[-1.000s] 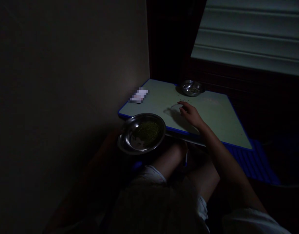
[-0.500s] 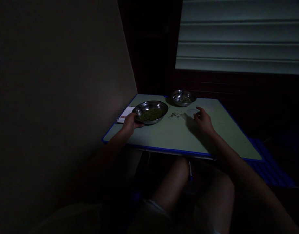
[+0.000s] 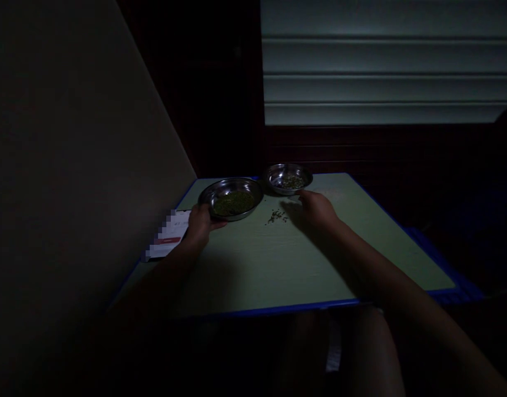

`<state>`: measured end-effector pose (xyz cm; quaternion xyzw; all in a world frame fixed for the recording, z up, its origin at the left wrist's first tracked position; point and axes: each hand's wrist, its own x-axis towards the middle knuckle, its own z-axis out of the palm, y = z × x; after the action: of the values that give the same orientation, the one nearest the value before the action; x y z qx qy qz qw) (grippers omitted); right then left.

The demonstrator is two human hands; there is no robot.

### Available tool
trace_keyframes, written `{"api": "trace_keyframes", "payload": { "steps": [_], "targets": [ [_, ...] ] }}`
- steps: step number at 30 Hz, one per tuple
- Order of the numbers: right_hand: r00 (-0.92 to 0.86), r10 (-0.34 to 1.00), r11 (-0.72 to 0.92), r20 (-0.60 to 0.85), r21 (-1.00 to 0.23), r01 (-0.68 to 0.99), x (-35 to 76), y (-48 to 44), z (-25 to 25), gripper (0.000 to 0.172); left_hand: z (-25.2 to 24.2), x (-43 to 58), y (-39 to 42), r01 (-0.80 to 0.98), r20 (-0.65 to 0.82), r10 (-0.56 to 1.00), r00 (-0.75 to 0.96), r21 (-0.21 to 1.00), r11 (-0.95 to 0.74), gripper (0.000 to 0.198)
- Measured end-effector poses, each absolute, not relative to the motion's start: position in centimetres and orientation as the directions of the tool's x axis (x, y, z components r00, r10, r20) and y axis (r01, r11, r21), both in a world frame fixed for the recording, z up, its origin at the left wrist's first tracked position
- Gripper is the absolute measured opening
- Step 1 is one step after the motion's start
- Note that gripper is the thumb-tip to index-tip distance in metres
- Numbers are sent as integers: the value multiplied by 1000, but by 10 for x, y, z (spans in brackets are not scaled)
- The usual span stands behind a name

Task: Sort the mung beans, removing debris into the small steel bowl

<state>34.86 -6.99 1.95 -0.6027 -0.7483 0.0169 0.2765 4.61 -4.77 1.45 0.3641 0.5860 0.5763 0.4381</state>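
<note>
My left hand (image 3: 201,225) grips the near left side of a steel bowl (image 3: 231,215) with small green pieces (image 3: 233,203) inside. The bowl looks slightly tilted. Behind and to its right stands a second steel bowl (image 3: 287,191), holding paler bits (image 3: 292,182). At that bowl's near right edge is my right hand (image 3: 317,208), fingers drawn together; what they hold, if anything, is too dark to tell. A scatter of small dark pieces (image 3: 277,216) lies on the table between my hands.
The pale green table (image 3: 253,270) has a blue edge. A lit phone or tablet (image 3: 168,237) lies at its left, beside the wall (image 3: 92,138). Behind the table are dark wood and a slatted blind (image 3: 381,60). My legs are under the near edge.
The camera view has shifted, bringing the table closer. My right hand has moved to the far bowl, and its fingers have closed. My left hand still holds the near bowl.
</note>
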Motion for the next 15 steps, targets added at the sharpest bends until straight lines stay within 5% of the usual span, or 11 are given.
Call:
{"api": "trace_keyframes", "payload": {
  "steps": [5, 15],
  "targets": [
    [-187, 923, 302, 335, -332, 894, 342, -68, 23, 41, 17, 48, -53, 54, -40, 947, -320, 997, 60, 34],
    [-292, 901, 410, 320, -416, 812, 370, -89, 31, 32, 21, 34, -48, 44, -109, 973, -201, 992, 120, 39]
  ]
}}
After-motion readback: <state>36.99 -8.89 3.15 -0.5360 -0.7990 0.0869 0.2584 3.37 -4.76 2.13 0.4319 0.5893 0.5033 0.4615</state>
